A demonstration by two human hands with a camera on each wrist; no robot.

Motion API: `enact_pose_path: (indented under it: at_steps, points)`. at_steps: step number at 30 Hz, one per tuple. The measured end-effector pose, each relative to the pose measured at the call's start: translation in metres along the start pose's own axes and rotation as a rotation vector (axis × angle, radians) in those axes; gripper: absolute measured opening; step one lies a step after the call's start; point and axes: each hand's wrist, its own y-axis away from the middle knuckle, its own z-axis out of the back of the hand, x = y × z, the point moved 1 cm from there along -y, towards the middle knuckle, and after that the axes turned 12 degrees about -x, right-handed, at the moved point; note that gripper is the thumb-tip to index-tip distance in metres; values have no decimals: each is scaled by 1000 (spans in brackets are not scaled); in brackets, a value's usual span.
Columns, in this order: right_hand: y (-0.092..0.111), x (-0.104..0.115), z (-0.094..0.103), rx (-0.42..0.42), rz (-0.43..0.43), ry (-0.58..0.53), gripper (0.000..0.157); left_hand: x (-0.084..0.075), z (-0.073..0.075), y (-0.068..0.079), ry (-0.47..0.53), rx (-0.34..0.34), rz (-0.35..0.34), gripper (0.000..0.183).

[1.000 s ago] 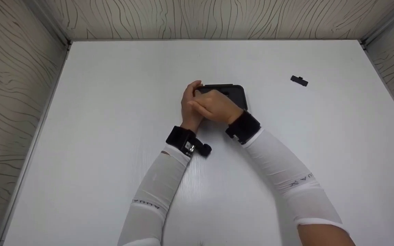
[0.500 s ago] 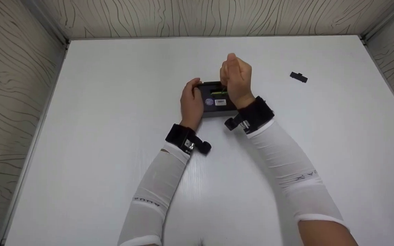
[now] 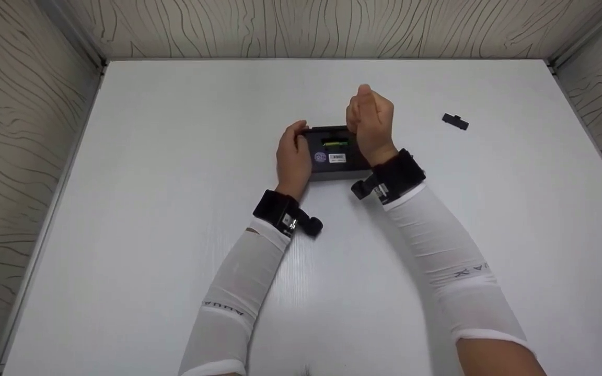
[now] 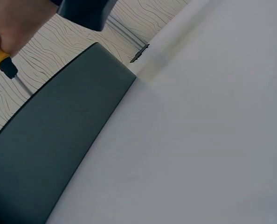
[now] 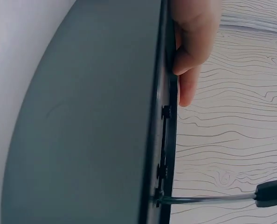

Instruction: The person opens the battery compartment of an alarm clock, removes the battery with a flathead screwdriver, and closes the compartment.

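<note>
A black box-shaped device [image 3: 327,168] lies on the table, its back facing up, with labels on it. In an opening of that back sits a yellow-green battery [image 3: 335,143]. My left hand [image 3: 293,162] grips the device's left side, fingers over the far edge. Above the right part, my right hand [image 3: 373,122] is curled round a screwdriver [image 4: 6,63] with a yellow and black handle. In the right wrist view the screwdriver's metal shaft [image 5: 213,199] runs to the device's back, its tip right at a slot there.
A small black battery cover [image 3: 455,121] lies on the white table [image 3: 175,156] at the far right. Wood-patterned panels [image 3: 322,28] stand along the back and both sides. Each wrist carries a black camera strap [image 3: 276,209].
My right hand has moved right from over the left hand to the device's right part, uncovering the labels and battery, then shifted slightly further right. My left hand has stayed on the device.
</note>
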Motion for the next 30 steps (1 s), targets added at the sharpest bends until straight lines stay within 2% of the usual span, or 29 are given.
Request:
enact_pose_path:
  at_steps: [6, 10, 18, 22, 26, 30]
  points:
    - [2, -3, -1, 15, -8, 3, 52, 1, 0, 1, 1, -1, -12, 35]
    - [4, -4, -3, 48, 13, 62, 52, 1, -1, 2, 4, -8, -16, 35]
    - [10, -7, -13, 252, 147, 255, 45, 1, 1, 0, 17, -7, 3, 35]
    - [12, -9, -18, 327, 161, 283, 45, 1, 2, -1, 8, -11, -2, 34]
    - [14, -10, -20, 342, 151, 289, 44, 1, 2, -1, 5, -4, 3, 34]
    - [14, -11, -19, 297, 148, 307, 40, 1, 2, 0, 7, 6, 4, 35]
